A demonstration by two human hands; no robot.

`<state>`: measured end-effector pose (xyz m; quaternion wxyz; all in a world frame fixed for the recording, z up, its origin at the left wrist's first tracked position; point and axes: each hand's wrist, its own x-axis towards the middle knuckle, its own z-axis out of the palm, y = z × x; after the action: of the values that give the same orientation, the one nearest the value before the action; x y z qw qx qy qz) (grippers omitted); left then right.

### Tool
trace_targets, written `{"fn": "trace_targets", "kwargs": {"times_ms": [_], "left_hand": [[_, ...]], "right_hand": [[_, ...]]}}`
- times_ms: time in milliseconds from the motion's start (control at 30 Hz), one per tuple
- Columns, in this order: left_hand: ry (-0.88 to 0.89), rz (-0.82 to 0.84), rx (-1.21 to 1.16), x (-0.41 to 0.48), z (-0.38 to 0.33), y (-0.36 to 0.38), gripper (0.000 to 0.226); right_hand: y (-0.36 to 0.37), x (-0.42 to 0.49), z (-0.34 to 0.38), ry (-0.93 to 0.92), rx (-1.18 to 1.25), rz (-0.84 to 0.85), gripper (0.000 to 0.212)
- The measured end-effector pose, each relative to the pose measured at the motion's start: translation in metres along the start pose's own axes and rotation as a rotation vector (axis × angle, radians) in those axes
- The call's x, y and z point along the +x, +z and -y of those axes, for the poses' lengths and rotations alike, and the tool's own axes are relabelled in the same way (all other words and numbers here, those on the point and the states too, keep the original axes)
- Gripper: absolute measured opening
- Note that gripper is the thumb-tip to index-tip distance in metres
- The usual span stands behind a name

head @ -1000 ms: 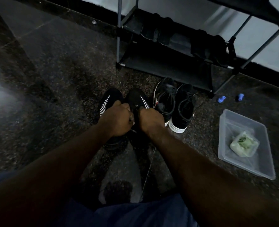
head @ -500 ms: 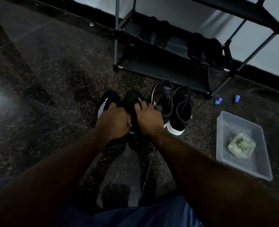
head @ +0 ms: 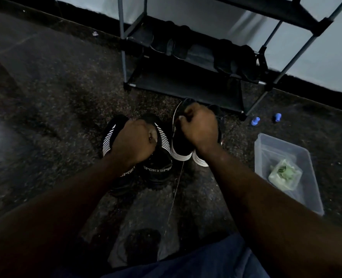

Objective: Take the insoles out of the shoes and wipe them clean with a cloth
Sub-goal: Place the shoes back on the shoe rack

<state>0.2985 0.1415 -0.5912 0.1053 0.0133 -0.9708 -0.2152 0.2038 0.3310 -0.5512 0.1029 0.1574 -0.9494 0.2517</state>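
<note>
On the dark speckled stone floor (head: 55,97) before the rack, much of what mattered was covered up. The left hand (head: 135,141) sat as a fist over the gap between the black knit shoes with white side stripes (head: 162,149). The right hand (head: 199,127) was bunched the same way over the black sneakers with white rubber soles (head: 181,145). Both had their fingers curled under, and I could not tell whether either gripped a collar, a tongue or nothing. The shoe mouths lay beneath the knuckles, so any insole was hidden. White letters reading SPORT ran round the striped pair's heel bands, partly cut off by the left wrist. Dim light smeared the details.

Black fabric shelves on grey metal tubes made up the shoe rack (head: 186,85), its top cropped by the frame. Dark footwear (head: 174,47) slumped on the shelf above the lowest, too murky to sort out. Right of the sneakers stood a clear rectangular plastic tub (head: 286,149). Inside it lay a crumpled pale green bundle (head: 284,174), glossy like film; whether it was a cloth I could not say. Blue fabric (head: 206,261) covered the person's lap at the bottom edge.

I counted two striped shoes side by side and two sneakers just beside them. There was one tub, one bundle, and two small blue plastic pieces (head: 255,121) near the rack's foot.
</note>
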Motion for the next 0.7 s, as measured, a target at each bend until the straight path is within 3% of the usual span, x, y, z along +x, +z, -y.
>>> {"fn": "trace_targets", "kwargs": {"times_ms": [67,133,233,367,467,567,700], "left_hand": [[-0.033,-0.005,-0.079,0.017,-0.018,-0.001,0.014],[-0.053,0.026,-0.15,0.033,-0.036,0.001,0.032],[-0.064,0.113,-0.197,0.053,-0.054,0.01,0.054],[-0.061,0.222,-0.217,0.061,-0.067,0.019,0.051],[-0.067,0.148,-0.197,0.063,-0.064,0.027,0.041],[-0.039,0.134,-0.157,0.06,-0.056,0.031,0.045],[0.036,0.133,-0.097,0.059,-0.058,0.029,0.052]], "right_hand": [[0.0,0.009,-0.015,0.113,-0.045,0.098,0.05],[0.004,0.013,-0.022,0.12,-0.114,0.194,0.059],[0.013,0.01,-0.026,0.023,-0.2,0.076,0.046],[0.021,0.003,-0.017,-0.02,-0.173,-0.039,0.032],[0.022,-0.007,-0.01,-0.045,-0.175,0.057,0.018],[0.021,-0.011,-0.009,0.039,-0.265,0.261,0.025],[0.01,-0.009,-0.015,0.074,-0.116,0.249,0.022]]}}
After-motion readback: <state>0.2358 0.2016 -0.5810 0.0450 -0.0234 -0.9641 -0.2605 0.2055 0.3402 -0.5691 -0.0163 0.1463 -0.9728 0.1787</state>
